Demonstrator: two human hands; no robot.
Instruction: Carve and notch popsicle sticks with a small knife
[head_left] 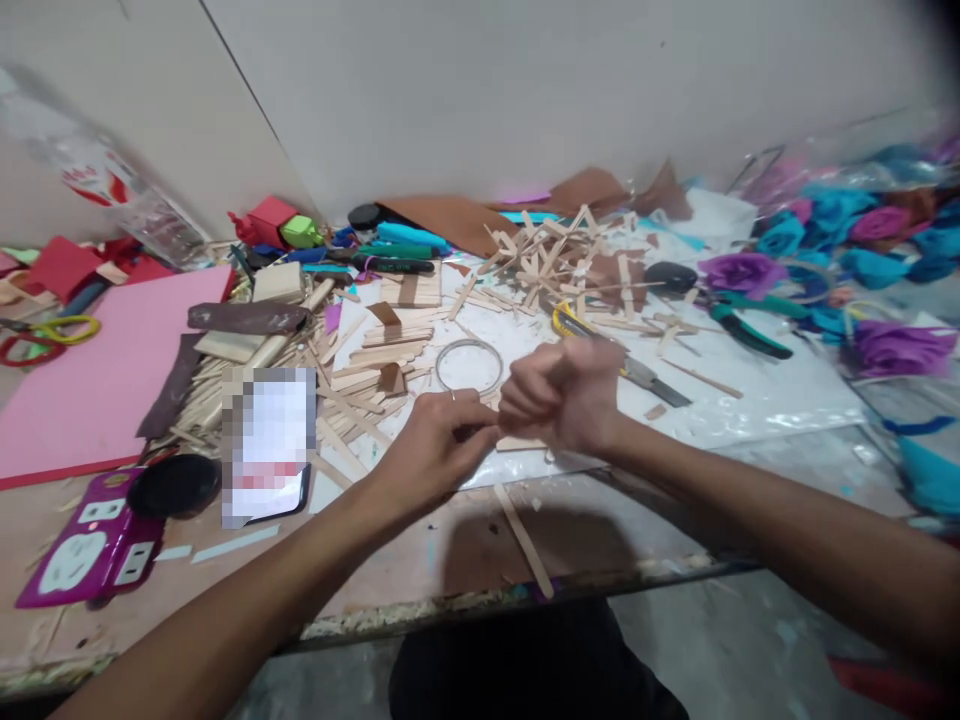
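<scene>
My left hand [435,445] and my right hand [559,395] meet above the middle of the worktable. Both have their fingers curled in a pinch, and they touch at the fingertips. A small flat wooden piece [517,443] shows just under them; what the fingers grip is too blurred to name. A loose craft stick [525,540] lies on the table below the hands. A wire ring [469,365] lies just beyond them.
Heaps of craft sticks [367,360] and glued stick frames [555,250] cover the table's middle. A yellow utility knife [622,365], green pliers [742,325], paper flowers [847,240], a pink sheet [97,370], a phone [266,450], a power strip [82,545].
</scene>
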